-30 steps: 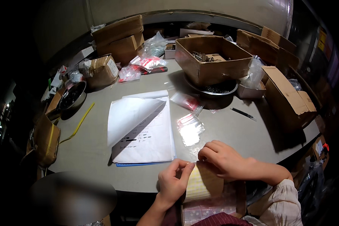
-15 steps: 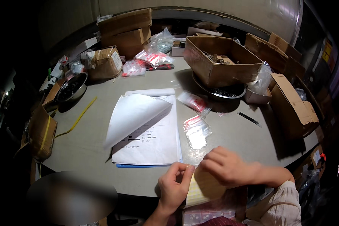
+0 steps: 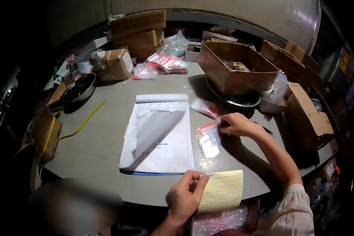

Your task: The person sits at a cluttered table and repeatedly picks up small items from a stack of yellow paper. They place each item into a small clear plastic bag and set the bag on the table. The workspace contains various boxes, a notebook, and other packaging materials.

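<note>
My left hand [image 3: 186, 195] sits at the near table [image 3: 106, 137] edge, fingers curled, thumb and forefinger pinched on the corner of a yellow sheet [image 3: 222, 190] that hangs half over the edge. My right hand [image 3: 235, 124] is stretched out over the table, fingertips closed on the top edge of a small clear bag [image 3: 208, 139] with a red strip, which lies flat just right of the paper pad [image 3: 160, 135]. The pad fills the middle of the table, its top page curled over, and lies between my two hands.

A second small bag [image 3: 205, 107] lies just beyond the right hand. Behind that stands an open box [image 3: 236, 67] on a metal dish [image 3: 235, 100], close enough to crowd the right arm's far side. A pen [image 3: 266, 129] lies by my right forearm. More boxes [image 3: 306, 110] line the right edge. Far left, a metal bowl [image 3: 78, 87], a taped box [image 3: 114, 65] and a yellow strap [image 3: 84, 120] lie well away from both hands. A heap of red-and-clear bags [image 3: 161, 65] sits at the back. More bags [image 3: 220, 222] show below the table edge under the yellow sheet.
</note>
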### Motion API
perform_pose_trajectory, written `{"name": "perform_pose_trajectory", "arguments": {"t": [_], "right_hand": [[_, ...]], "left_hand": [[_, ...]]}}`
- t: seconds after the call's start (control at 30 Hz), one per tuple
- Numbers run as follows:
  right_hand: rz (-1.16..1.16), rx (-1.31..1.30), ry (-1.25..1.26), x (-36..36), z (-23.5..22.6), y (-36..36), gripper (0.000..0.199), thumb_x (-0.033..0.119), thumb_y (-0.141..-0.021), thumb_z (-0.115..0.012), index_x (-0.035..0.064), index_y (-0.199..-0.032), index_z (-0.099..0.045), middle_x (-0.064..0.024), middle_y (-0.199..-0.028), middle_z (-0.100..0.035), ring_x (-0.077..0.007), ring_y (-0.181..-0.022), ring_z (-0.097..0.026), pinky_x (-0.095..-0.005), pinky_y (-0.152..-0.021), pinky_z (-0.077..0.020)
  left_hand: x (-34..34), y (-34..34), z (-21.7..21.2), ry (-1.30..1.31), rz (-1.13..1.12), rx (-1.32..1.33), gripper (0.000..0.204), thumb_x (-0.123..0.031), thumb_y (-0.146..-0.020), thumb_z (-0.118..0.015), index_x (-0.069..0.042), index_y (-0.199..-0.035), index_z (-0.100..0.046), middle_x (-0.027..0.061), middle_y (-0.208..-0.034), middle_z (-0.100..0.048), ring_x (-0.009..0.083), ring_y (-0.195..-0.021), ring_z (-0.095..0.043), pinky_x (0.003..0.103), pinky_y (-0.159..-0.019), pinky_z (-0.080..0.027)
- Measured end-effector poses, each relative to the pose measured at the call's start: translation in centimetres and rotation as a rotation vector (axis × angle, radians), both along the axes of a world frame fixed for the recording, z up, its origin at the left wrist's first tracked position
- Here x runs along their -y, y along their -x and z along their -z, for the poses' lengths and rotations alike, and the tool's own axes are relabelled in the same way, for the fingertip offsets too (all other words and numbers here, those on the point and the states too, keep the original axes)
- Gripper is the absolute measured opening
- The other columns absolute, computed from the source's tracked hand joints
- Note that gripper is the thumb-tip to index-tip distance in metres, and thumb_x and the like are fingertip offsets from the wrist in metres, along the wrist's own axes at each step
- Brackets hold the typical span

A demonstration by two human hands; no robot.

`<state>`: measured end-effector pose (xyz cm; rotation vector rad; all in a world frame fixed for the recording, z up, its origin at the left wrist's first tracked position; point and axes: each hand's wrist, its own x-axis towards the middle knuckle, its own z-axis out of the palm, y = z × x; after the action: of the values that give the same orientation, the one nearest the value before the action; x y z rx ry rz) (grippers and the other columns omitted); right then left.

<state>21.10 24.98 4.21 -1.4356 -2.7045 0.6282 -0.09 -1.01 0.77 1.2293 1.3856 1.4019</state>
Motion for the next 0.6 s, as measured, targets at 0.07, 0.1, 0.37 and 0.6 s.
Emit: {"name": "perform_pose_trajectory", "arguments": {"t": [0.07,0.1,0.37,0.6], "right_hand": [[0.126,0.075,0.061,0.5,-1.3,-1.3,0.041,0.038,-0.086,-0.08,-0.0019,-0.092,-0.073,-0.0164,-0.079,-0.076,-0.0272,-0.074,-0.077,-0.0397,-0.07,-0.0589],[0.149,0.139,0.079,1.0,-1.9,-1.7,0.041,0.038,-0.086,-0.081,-0.0017,-0.093,-0.074,-0.016,-0.08,-0.076,-0.0267,-0.074,-0.077,-0.0396,-0.07,-0.059],[-0.106,-0.334,0.157,2.6,-1.6,-1.3,0.024,0.018,-0.089,-0.077,0.0007,-0.103,-0.069,-0.014,-0.086,-0.071,-0.0228,-0.077,-0.067,-0.0352,-0.072,-0.0539],[-0.072,-0.021,-0.271,2.4,1.0,0.2,0.023,0.011,-0.082,-0.073,0.0025,-0.102,-0.063,-0.019,-0.094,-0.07,-0.0395,-0.092,-0.069,-0.0456,-0.081,-0.0548]], "left_hand": [[0.0,-0.1,0.0,-0.006,-0.003,0.003,0.016,-0.012,-0.099,-0.075,0.004,-0.099,-0.07,0.0028,-0.08,-0.073,0.0044,-0.074,-0.066,0.021,-0.066,-0.049],[0.0,-0.1,0.1,-0.003,-0.001,-0.005,0.016,-0.012,-0.1,-0.075,0.004,-0.099,-0.07,0.0028,-0.08,-0.073,0.0043,-0.074,-0.065,0.021,-0.066,-0.049],[-0.1,-0.2,0.7,-0.016,-0.01,-0.054,0.016,-0.016,-0.099,-0.076,-0.001,-0.101,-0.072,0.0085,-0.078,-0.076,0.0117,-0.072,-0.073,0.027,-0.063,-0.053],[-0.1,-0.2,0.7,-0.079,0.018,-0.054,0.019,-0.012,-0.102,-0.069,0.004,-0.112,-0.072,0.0073,-0.086,-0.076,0.0091,-0.08,-0.071,0.025,-0.074,-0.054]]}}
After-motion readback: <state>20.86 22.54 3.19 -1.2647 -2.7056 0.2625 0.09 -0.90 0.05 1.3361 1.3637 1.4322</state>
